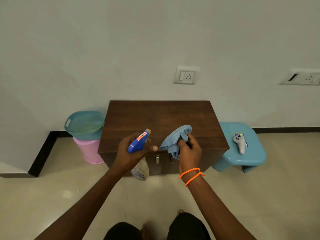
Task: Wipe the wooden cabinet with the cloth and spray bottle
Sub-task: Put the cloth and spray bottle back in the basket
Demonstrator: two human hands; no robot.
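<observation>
A low dark wooden cabinet stands against the white wall, with two metal latches on its front. My left hand grips a spray bottle with a blue trigger head and a clear body hanging below the hand, its nozzle pointing over the cabinet top. My right hand, with orange bands at the wrist, holds a bunched light blue cloth just above the cabinet's front edge.
A teal tub sits on a pink bucket left of the cabinet. A light blue plastic stool on the right carries a white controller. Wall sockets are above. My knees and feet show at the bottom on the tiled floor.
</observation>
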